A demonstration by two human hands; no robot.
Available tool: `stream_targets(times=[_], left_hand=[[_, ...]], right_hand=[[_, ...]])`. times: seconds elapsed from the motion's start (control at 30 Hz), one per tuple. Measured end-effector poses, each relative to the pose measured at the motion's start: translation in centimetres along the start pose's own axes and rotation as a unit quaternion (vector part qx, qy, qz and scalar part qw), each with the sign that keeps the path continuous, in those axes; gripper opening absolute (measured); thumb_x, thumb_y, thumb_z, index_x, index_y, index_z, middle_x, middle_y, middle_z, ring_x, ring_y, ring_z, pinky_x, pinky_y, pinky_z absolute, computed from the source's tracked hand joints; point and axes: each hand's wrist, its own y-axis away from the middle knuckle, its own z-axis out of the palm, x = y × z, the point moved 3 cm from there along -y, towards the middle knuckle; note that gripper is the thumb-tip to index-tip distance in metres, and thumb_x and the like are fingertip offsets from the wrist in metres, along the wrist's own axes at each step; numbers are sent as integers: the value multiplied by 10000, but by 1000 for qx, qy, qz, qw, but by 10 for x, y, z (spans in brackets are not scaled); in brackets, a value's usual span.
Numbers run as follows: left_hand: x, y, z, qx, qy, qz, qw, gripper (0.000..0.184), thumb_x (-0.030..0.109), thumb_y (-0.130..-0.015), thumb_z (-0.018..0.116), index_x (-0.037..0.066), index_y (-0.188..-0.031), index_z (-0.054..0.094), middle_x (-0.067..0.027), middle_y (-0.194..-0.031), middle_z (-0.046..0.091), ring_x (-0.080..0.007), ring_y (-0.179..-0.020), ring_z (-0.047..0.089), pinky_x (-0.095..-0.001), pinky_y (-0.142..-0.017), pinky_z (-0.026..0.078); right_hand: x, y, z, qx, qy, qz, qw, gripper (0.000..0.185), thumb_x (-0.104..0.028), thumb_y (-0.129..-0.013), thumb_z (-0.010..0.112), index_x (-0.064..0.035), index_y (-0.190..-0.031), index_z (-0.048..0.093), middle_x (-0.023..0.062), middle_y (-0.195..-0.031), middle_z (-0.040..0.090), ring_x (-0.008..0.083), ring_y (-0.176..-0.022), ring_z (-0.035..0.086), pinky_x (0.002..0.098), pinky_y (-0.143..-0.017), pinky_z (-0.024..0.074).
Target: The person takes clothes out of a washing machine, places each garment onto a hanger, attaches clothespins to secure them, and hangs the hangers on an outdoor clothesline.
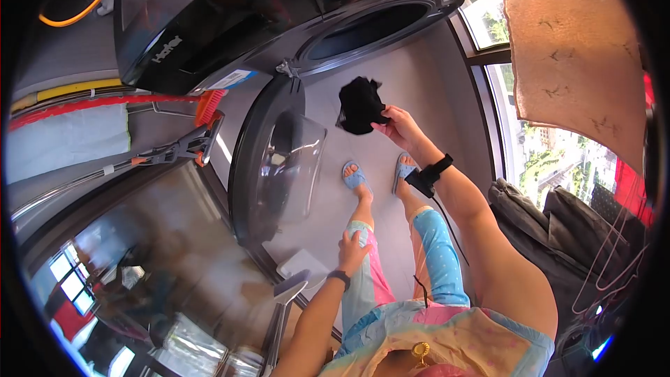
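Observation:
My right hand pinches the edge of a crumpled black cloth and holds it out in front of the washing machine. The exact kind of cloth item cannot be made out. Beyond it is the machine's dark round opening. The machine's round door, with its clear bulging glass, is swung open to the left of the cloth. My left hand lies on my knee with nothing in it, fingers spread over the trouser leg.
Mops and brushes with a red bristle head stand along the left, near a glass panel. A beige towel hangs by the window at right, above a dark grey bundle of fabric. Pale floor lies around my slippers.

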Motion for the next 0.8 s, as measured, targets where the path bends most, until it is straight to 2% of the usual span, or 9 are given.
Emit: stream_targets(times=[0.13,0.2,0.27,0.3,0.4,0.5,0.6,0.67,0.8], left_hand=[[-15,-21,11,12,24,44,999,626,349,-759,688,22,-1237,452,-225,-1242,434,-391,-1072,494,-461,-910,427],[17,-22,-31,95,119,139,979,626,311,-764,694,27,-1255,429,-223,-1216,473,-357,-1097,490,-446,-919,421],[72,-10,-88,55,301,136,942,633,317,-800,674,29,-1289,393,-206,-1248,465,-342,-1112,486,-439,-957,396],[101,-2,-115,36,414,129,900,634,333,-824,653,33,-1308,375,-195,-1264,462,-332,-1126,481,-436,-978,382],[169,31,-183,-107,773,-14,625,608,432,-910,506,60,-1360,337,-164,-1340,424,-304,-1222,426,-429,-1034,342],[218,74,-231,-319,821,135,454,529,422,-935,443,74,-1329,390,-149,-1324,453,-293,-1226,434,-431,-1045,335],[243,89,-242,-271,769,154,558,443,346,-932,471,67,-1275,446,-133,-1239,527,-273,-1175,486,-434,-1035,355],[266,111,-259,-258,723,220,602,319,204,-924,493,53,-1205,494,-116,-1104,602,-227,-998,599,-375,-897,483],[305,182,-275,-188,636,324,675,259,117,-912,514,34,-1158,518,-104,-1010,629,-175,-872,630,-295,-774,526]], right_hand=[[-23,68,38,-43,-18,-13,999,68,-6,-837,513,-5,-878,567,24,-881,534,129,-815,580,365,-794,558],[-39,117,65,-92,-24,-12,995,119,-19,-823,499,10,-908,578,56,-862,587,154,-755,598,349,-757,553],[-48,170,86,-132,-19,1,991,160,-29,-807,493,24,-930,582,86,-858,615,175,-719,608,341,-733,543],[-46,189,82,-172,2,-7,985,227,-30,-748,498,47,-939,592,128,-840,638,220,-696,621,338,-722,517],[-46,270,92,-159,52,-20,986,256,-56,-688,530,57,-909,596,154,-838,638,253,-795,632,387,-721,515],[-30,343,104,-140,104,7,985,298,-42,-647,544,82,-902,637,165,-880,647,259,-817,629,351,-790,498],[-19,390,94,-136,278,-2,951,271,-16,-676,549,62,-910,663,113,-936,641,214,-874,614,285,-841,460],[-28,418,106,-115,445,-28,888,250,-9,-700,550,39,-913,671,84,-971,631,188,-925,596,261,-847,447],[-49,461,98,3,368,-204,907,384,-2,-770,524,-26,-1148,588,42,-1077,582,135,-1018,536,265,-894,418]])
